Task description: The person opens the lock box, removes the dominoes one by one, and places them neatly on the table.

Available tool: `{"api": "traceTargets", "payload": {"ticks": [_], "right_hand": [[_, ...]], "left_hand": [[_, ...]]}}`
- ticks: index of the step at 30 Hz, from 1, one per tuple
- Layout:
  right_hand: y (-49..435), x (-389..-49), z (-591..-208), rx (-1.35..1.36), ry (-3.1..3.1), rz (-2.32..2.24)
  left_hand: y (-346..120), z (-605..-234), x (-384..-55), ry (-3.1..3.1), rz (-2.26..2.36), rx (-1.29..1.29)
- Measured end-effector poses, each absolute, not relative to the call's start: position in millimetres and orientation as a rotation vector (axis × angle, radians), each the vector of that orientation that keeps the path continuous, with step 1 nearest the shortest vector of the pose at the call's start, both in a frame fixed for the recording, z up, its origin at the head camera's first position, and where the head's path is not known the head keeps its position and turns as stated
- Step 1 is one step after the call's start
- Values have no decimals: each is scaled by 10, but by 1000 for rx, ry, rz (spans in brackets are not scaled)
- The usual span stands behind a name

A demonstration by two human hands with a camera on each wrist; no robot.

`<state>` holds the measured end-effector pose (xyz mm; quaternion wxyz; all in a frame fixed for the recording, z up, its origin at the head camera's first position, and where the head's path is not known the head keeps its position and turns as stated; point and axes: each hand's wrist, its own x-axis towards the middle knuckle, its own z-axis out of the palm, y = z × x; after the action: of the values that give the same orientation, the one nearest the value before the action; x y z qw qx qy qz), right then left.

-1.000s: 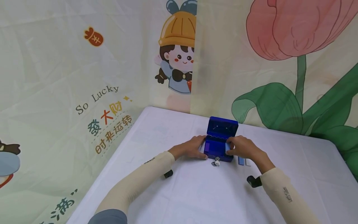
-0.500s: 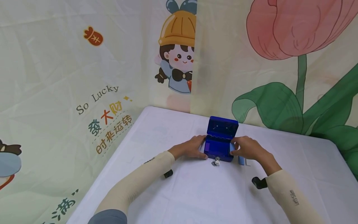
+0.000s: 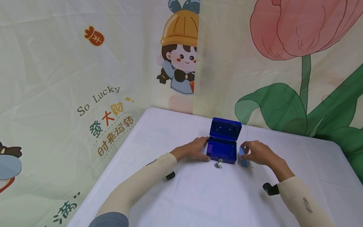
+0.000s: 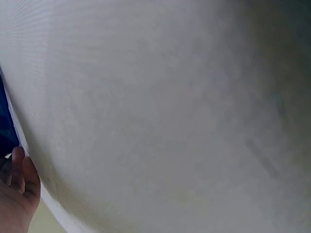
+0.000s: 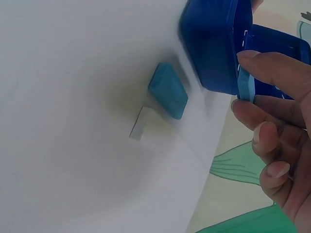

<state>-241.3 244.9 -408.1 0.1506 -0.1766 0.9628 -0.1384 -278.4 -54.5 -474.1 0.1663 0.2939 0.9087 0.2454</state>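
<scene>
A blue cash box [image 3: 220,160] stands with its lid [image 3: 225,128] raised. My left hand [image 3: 194,149] holds its left side, thumb at the front corner and fingers toward the back; in the left wrist view its fingertips meet the box edge. Just right of the box, my right hand [image 3: 257,152] pinches a flat light-blue block [image 5: 247,86] between thumb and forefinger. On the table below lie a similar blue block [image 5: 168,91] and a white block [image 5: 151,127]. A purple piece [image 3: 210,148] shows inside the box at the left.
Small silver metal pieces [image 3: 219,164], like a latch with keys, sit at the box's front. The white-covered table [image 3: 198,192] ends at printed cloth walls [image 3: 215,88] behind and to the left. Black wrist mounts [image 3: 270,189] stick out under the sleeves.
My right hand has drawn the light-blue block out of the box, moving right over the rim to above the blocks on the table. The left hand has stayed in place.
</scene>
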Motion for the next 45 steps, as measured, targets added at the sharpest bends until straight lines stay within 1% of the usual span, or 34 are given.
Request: {"api": "traceTargets", "payload": {"ticks": [5, 12, 26, 34, 45], "right_hand": [[2525, -2382, -4107, -513, 2765, -400], [2670, -2322, -4135, -438, 2747, -416], [2993, -2250, -4260, -387, 2752, -422], [3064, -2202, -4267, -333, 2737, -403], [3135, -2190, -4388, -322, 2720, -387]], "left_hand": [[-554, -4753, -2781, 2581, 702, 827], [-555, -4752, -2779, 2588, 678, 843], [-559, -4749, -2785, 2588, 674, 833], [-554, -4714, -2766, 2591, 680, 824], [-553, -4711, -2759, 2597, 670, 829]]}}
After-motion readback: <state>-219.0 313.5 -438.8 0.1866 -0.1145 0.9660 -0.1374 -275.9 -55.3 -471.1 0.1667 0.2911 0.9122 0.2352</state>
